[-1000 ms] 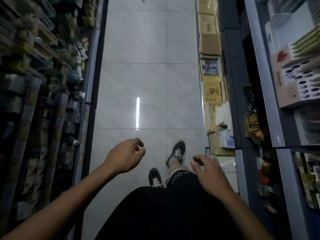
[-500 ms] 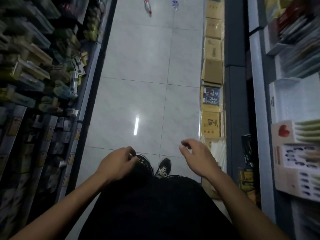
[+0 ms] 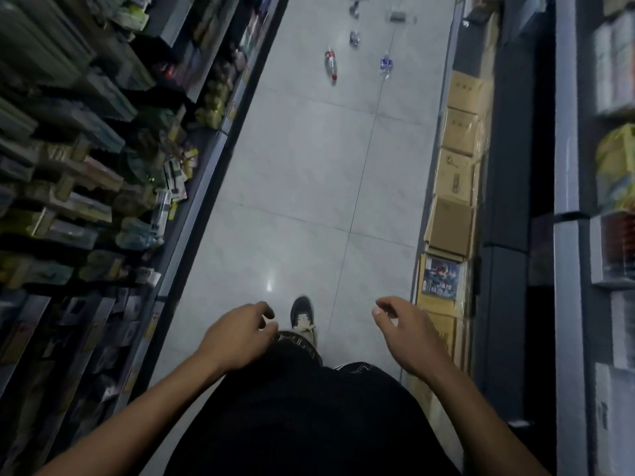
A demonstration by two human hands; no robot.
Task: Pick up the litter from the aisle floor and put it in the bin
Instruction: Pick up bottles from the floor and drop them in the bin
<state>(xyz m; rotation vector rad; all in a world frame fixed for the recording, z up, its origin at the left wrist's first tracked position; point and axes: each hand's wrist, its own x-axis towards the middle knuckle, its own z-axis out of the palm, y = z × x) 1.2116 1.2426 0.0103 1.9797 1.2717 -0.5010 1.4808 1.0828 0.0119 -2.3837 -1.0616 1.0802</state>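
Litter lies far ahead on the pale tiled aisle floor: a clear bottle with a red label and cap point(image 3: 331, 66), a clear bottle with a blue label point(image 3: 386, 65), a smaller crumpled piece point(image 3: 354, 37) and a flat grey piece point(image 3: 398, 16) at the top edge. My left hand point(image 3: 237, 334) and my right hand point(image 3: 405, 333) hang in front of my waist, fingers loosely curled, holding nothing. Both are far from the litter. No bin is in view.
Stocked shelves point(image 3: 103, 159) line the left side of the narrow aisle. Cardboard boxes point(image 3: 453, 187) stand stacked along the right side against a dark grey shelving unit point(image 3: 567, 235). My dark shoe point(image 3: 302, 316) steps on the floor between my hands.
The view has moved forward and tilted up the aisle, bringing more litter into sight at the top. Both hands stay loosely curled in front of me.
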